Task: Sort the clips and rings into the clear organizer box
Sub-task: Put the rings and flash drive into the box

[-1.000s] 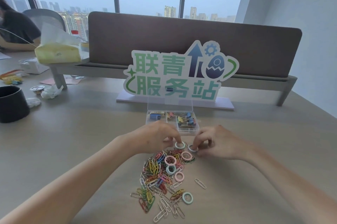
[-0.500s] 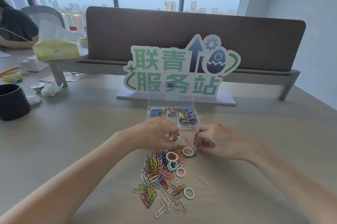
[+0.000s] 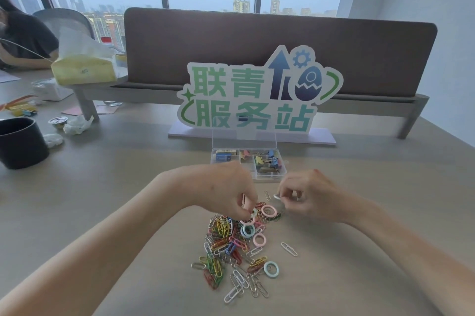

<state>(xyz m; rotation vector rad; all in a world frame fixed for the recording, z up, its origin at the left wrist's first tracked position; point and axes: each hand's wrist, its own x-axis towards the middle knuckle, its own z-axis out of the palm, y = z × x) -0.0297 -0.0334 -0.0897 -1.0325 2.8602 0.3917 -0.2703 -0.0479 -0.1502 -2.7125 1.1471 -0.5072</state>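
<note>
A pile of coloured paper clips point(image 3: 226, 243) and pastel rings lies on the table in front of me. My left hand point(image 3: 228, 191) is at the pile's far edge, its fingertips pinched on a ring point(image 3: 250, 216). My right hand point(image 3: 308, 193) hovers just right of it, thumb and forefinger shut on a white ring point(image 3: 277, 196). A pink ring point(image 3: 269, 211) lies between the hands, a blue ring point(image 3: 271, 269) nearer me. The clear organizer box point(image 3: 267, 176) stands open behind my hands, with binder clips in its compartments.
A standing sign point(image 3: 257, 94) on a white base rises right behind the box, with a brown desk divider point(image 3: 280, 40) beyond it. At far left are a black cup point(image 3: 20, 143), crumpled tissues point(image 3: 75, 125), a tissue pack point(image 3: 82, 68) and a seated person point(image 3: 23, 35).
Both hands have lifted slightly off the table with rings pinched in their fingers. The view has tilted down a little, so the pile sits higher in the frame.
</note>
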